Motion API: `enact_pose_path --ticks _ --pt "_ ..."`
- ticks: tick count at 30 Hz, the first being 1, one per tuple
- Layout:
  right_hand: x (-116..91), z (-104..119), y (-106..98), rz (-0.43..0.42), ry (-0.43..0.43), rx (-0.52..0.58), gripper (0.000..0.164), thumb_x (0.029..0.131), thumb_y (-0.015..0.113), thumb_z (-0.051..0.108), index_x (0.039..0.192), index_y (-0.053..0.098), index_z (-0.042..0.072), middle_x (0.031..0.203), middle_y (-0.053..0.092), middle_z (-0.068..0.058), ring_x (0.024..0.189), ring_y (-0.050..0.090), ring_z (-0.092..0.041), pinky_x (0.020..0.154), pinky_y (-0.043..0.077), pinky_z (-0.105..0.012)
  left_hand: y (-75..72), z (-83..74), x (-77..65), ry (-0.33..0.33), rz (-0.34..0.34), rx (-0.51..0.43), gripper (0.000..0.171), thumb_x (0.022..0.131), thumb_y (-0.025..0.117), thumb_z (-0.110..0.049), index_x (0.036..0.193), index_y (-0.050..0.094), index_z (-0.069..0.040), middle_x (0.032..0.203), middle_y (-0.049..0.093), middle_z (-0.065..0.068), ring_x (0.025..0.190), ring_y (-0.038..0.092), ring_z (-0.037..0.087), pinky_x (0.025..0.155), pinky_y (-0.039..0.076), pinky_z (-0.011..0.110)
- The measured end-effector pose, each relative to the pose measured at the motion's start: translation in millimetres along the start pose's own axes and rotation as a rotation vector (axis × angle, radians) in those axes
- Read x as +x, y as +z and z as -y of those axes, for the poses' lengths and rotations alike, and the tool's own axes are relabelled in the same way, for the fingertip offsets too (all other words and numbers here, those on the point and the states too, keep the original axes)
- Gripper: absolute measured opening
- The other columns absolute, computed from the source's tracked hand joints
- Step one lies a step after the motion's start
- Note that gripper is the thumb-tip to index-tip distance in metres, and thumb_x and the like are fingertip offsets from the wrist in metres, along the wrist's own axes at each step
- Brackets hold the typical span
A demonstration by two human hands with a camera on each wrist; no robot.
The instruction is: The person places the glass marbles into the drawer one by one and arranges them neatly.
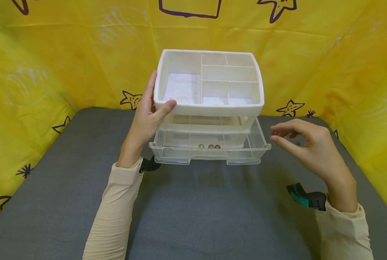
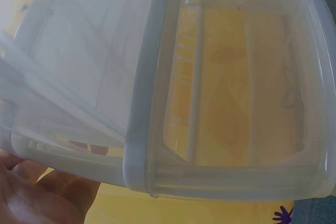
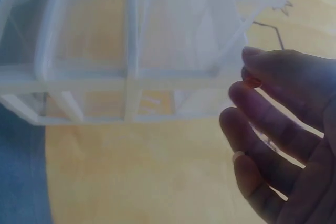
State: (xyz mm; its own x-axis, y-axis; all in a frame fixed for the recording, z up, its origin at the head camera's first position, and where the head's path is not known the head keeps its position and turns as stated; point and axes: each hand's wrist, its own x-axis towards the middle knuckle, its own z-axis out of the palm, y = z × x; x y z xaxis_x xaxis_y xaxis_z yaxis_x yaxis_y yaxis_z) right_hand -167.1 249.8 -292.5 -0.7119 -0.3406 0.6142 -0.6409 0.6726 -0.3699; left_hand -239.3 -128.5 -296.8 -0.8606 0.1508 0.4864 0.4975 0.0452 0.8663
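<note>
A white plastic drawer organizer (image 1: 209, 109) with a divided top tray stands at the back of the table. My left hand (image 1: 146, 113) grips its left side, thumb over the front rim and fingers along the side wall. A clear drawer (image 1: 174, 153) is pulled out toward me, and in it lie a greenish marble (image 1: 201, 146) and two reddish-brown marbles (image 1: 214, 147). Right of the drawer, my right hand (image 1: 313, 146) pinches a reddish marble (image 3: 252, 78) between thumb and index finger. A small blue marble (image 1: 298, 143) shows just past that hand's fingers; I cannot tell what it rests on.
A dark grey cloth (image 1: 213, 216) covers the table. Yellow printed fabric (image 1: 83, 54) hangs close behind the organizer and along both sides. Black straps (image 1: 310, 200) sit at both wrists.
</note>
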Motion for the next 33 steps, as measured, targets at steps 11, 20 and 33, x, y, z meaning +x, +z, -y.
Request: enact_pose_path --ticks 11,20,33 --pt "0 9 2 -0.04 -0.047 0.024 0.038 0.068 0.084 -0.008 0.101 0.077 0.01 0.094 0.071 0.012 0.085 0.058 0.007 0.075 0.044 -0.007 0.2 0.0 -0.4 -0.003 -0.002 -0.005 0.083 0.095 0.064 -0.01 0.16 0.015 -0.022 0.15 0.036 0.014 0.117 0.047 0.022 0.09 0.051 0.021" --pt "4 15 9 -0.129 -0.136 0.14 0.025 0.084 0.079 0.022 0.097 0.077 0.001 0.091 0.074 0.003 0.083 0.06 0.004 0.073 0.045 -0.007 0.2 -0.2 -0.3 -0.004 0.004 -0.014 0.084 0.095 0.064 -0.01 0.161 0.013 -0.019 0.151 0.036 0.014 0.117 0.048 0.022 0.09 0.051 0.021" --pt "8 23 18 -0.162 -0.181 0.148 0.048 0.09 0.067 0.047 0.095 0.076 0.0 0.088 0.073 -0.013 0.089 0.06 0.006 0.076 0.042 -0.01 0.4 0.2 0.0 -0.001 0.0 -0.013 0.083 0.095 0.064 -0.01 0.16 0.015 -0.023 0.151 0.037 0.013 0.117 0.048 0.022 0.09 0.051 0.021"
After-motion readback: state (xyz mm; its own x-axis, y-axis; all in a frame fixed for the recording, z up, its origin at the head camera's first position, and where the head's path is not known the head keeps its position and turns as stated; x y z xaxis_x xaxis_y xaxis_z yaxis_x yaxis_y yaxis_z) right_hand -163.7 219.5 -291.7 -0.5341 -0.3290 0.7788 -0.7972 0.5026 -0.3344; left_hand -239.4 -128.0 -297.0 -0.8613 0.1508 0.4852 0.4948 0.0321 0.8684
